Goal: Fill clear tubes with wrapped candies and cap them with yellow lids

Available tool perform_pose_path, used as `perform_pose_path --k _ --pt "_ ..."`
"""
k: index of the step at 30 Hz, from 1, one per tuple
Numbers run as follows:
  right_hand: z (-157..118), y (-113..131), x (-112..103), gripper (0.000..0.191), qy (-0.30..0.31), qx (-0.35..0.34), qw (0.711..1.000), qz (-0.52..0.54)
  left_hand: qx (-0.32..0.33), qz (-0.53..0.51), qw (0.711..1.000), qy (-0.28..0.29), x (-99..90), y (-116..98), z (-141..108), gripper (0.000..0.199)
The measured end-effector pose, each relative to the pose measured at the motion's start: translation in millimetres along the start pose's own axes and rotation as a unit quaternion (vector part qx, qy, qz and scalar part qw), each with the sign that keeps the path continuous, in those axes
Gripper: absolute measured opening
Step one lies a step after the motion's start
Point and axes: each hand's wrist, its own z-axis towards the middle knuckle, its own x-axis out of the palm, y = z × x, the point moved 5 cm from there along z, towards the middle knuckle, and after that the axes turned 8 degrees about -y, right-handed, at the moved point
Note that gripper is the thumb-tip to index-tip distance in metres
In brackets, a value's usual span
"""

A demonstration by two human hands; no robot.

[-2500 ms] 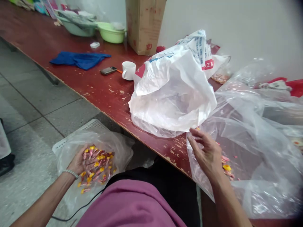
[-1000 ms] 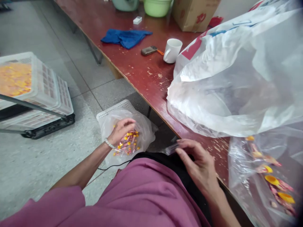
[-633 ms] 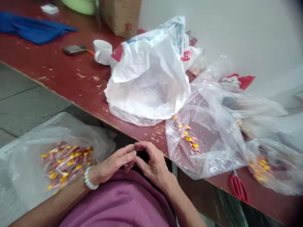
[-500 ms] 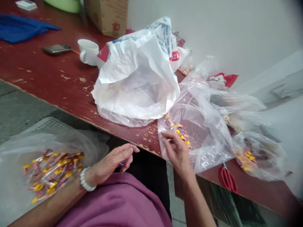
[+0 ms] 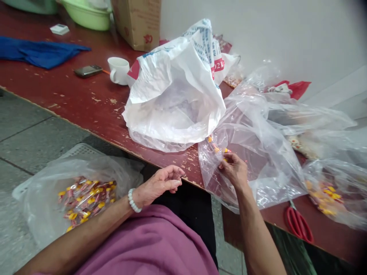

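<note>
Right hand: fingertips partly behind clear plastic bag, any grip on the small sweets impossible to tell. Left hand: anything inside the curled fingers out of sight. Wrapper print on the sweets in the floor bag too small to read. Cardboard box and green basin cut off by the top edge. Red scissors' blades hidden under plastic.

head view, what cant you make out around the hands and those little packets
Head view, the only one:
- right hand: its fingers hide whatever they pinch
- packets in the lower bag: labels too small, behind plastic
- clear bag on the table: creases blur what lies inside
- red scissors: blades hidden under the clear bag
</note>
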Motion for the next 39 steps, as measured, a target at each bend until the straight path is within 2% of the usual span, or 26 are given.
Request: perform_pose_path --k 2,4,6,8,11,14,18,20,23,26,28,31,33,34,35,36,37,38,39 --pt "-10.4 17.0 -12.5 0.034 -0.047 0.01 0.997 0.052 0.0 0.016 1.0 0.0 1.5 2.1 1.6 0.026" --pt "-27.8 41.9 -19.0 0.033 -0.074 0.008 0.985 0.156 0.002 0.031 0.999 0.008 5.1 4.4 3.3 0.026" --pt "-50.9 69.3 -13.9 0.029 -0.054 -0.003 0.962 0.267 0.007 0.041 0.999 0.024 11.0 5.4 4.3 0.026" --pt "-75.5 91.3 -0.5 0.026 -0.008 -0.014 0.953 0.301 0.017 0.048 0.998 0.043 18.5 3.9 3.7 0.024" --pt "-104.9 107.0 18.1 0.018 0.051 -0.041 0.958 0.279 0.026 0.027 0.998 0.057 27.2 -1.6 0.7 0.019" --pt "-120.1 112.5 22.1 0.018 0.09 -0.114 0.963 0.226 0.007 -0.023 0.998 0.059 30.2 -5.2 -2.4 0.021" --pt "-129.7 120.2 15.8 0.06 0.097 -0.258 0.951 0.137 -0.024 -0.08 0.995 0.051 28.5 -1.3 -2.5 0.025" --pt "-133.9 120.5 18.3 0.07 0.102 -0.297 0.944 0.101 -0.04 -0.089 0.995 0.037 26.8 4.7 -0.2 0.022" --pt "-137.6 117.0 26.4 0.067 0.072 -0.321 0.943 0.054 -0.068 -0.094 0.993 0.019 26.5 13.2 5.0 0.019" --pt "-135.3 118.1 31.8 0.06 0.027 -0.32 0.945 0.058 -0.054 -0.101 0.993 0.017 30.4 9.6 10.5 0.021" --pt "-130.0 123.9 32.2 0.062 0.041 -0.312 0.946 0.083 -0.049 -0.102 0.993 0.028 35.3 2.0 13.7 0.027" --pt "-112.9 129.9 20.1 0.08 0.08 -0.288 0.949 0.102 -0.041 -0.083 0.995 0.038 36.6 -17.9 23.0 0.031" --pt "-90.9 118.8 1.4 0.085 0.059 -0.261 0.96 0.087 0.007 -0.015 1.0 0.006 24.3 -41.0 38.1 0.024" --pt "-76.7 105.8 -10.7 0.08 0.026 -0.243 0.967 0.07 0.054 0.044 0.997 -0.033 12.5 -56.7 49.0 0.02" --pt "-61.4 87.8 -23.5 0.07 -0.016 -0.223 0.974 0.046 0.111 0.125 0.982 -0.088 -2.4 -74.3 61.3 0.017" --pt "-45.9 65.1 -35.5 0.059 -0.057 -0.202 0.978 0.012 0.168 0.211 0.951 -0.15 -18.4 -92.8 74.1 0.016" --pt "-31.9 40.9 -47.4 0.05 -0.104 -0.197 0.974 -0.022 0.218 0.298 0.904 -0.216 -34.2 -110.5 86.8 0.016" --pt "-19.0 14.6 -53.5 0.048 -0.108 -0.191 0.973 -0.068 0.24 0.377 0.855 -0.262 -47.9 -124.1 100.6 0.016" --pt "-8.3 -11.0 -57.4 0.049 -0.106 -0.193 0.969 -0.109 0.244 0.419 0.829 -0.278 -58.9 -133.1 115.4 0.014"
